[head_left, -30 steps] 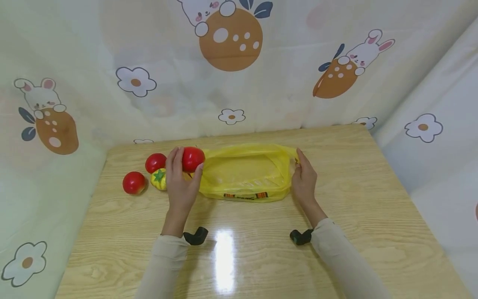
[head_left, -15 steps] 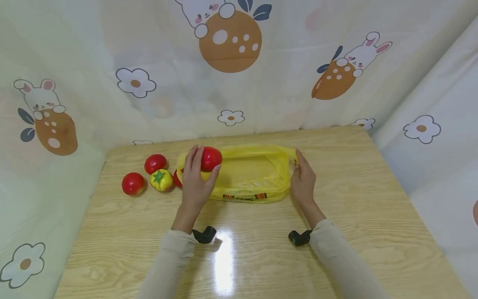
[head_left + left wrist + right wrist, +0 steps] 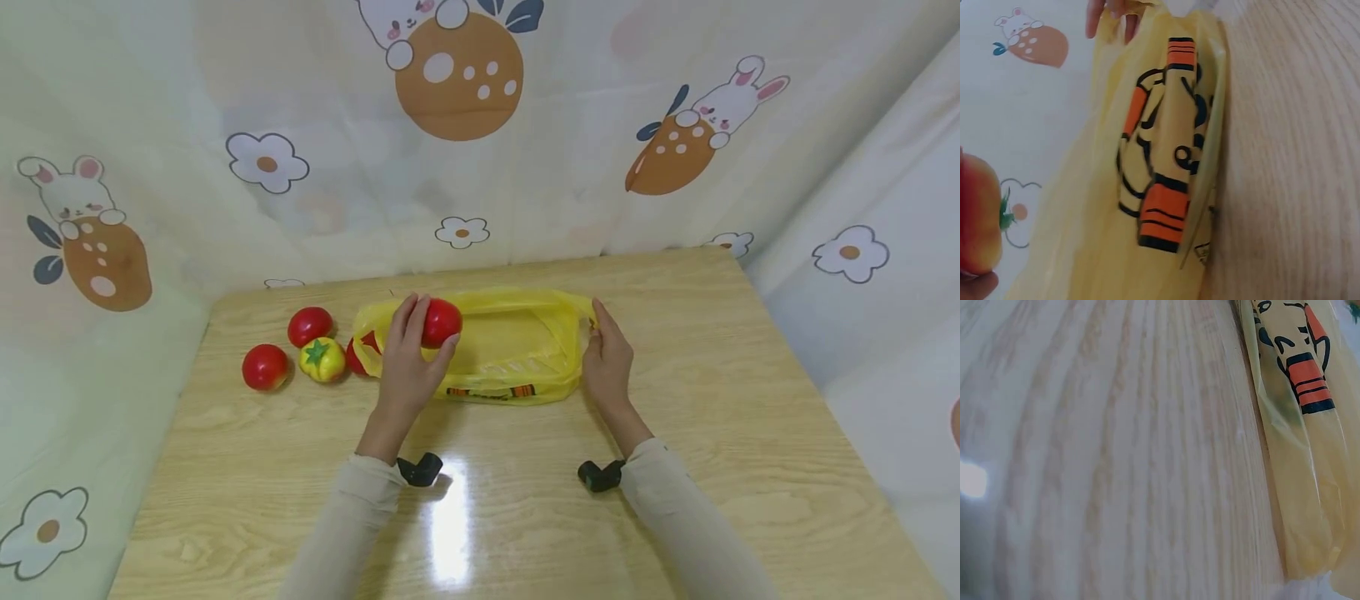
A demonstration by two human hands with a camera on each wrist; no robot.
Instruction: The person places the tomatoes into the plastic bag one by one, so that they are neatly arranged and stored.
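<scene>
Left hand [image 3: 408, 367]: thumb and fingers curled about a red fruit [image 3: 444, 322], gripping it from its left and near sides. Fruit sits over the left part of the mouth of a yellow bag [image 3: 555, 388]. Left wrist view gives the same fruit as red shading to yellow, with green leaves at one end.

Right hand [image 3: 609, 362]: at the right end of the bag, thumb and fingers pinching its edge. Bag is thin film, lying lengthwise left to right with its mouth spread upward; near wall carries a print [image 3: 1163, 212] in orange and black.

Left of the bag, on the wood-grain table [image 3: 262, 500]: a yellow pumpkin-like piece [image 3: 322, 360] with a green star-shaped top; an oval red piece [image 3: 309, 327] just beyond it on the far side; a round red piece [image 3: 265, 367] farther left, apart from the yellow one. Another red item [image 3: 355, 357] shows at the bag's left end, just right of the yellow piece and partly covered; cannot tell whether it lies inside the film or under it.

Both arms in pale sleeves; a black device at each wrist, left [image 3: 422, 469] and right [image 3: 600, 476]. Bright glare [image 3: 450, 533] on the near tabletop between the forearms. Far side: hanging cloth [image 3: 360, 192] printed with rabbits, brown fruit and white flowers.
</scene>
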